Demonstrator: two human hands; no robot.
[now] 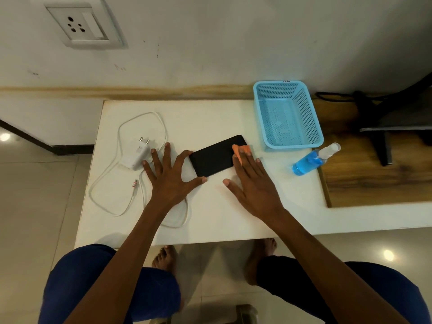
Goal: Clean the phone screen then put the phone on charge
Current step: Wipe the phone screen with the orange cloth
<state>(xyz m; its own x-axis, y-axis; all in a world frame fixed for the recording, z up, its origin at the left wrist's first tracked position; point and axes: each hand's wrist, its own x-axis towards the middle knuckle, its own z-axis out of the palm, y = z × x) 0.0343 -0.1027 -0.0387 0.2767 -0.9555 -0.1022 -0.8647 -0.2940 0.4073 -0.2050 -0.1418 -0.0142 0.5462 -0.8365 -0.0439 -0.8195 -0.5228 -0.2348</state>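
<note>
Phone (216, 156) flat on white table (217, 211), screen dark. Left hand (171, 175) splayed, fingers apart, bracing phone's near end (charger (136, 153) just beside). Right hand (251, 181) flat, fingers together, pressing orange cloth (240, 152) on phone's far end.

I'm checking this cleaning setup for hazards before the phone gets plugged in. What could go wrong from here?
1. The right hand wipes with the orange cloth at the far end of the phone; only the left hand braces its near end, so the phone could slide.
2. The left hand lies over the white cable beside the charger; pulling back may snag it.
3. The spray bottle lies by the table edge and may roll.
</note>
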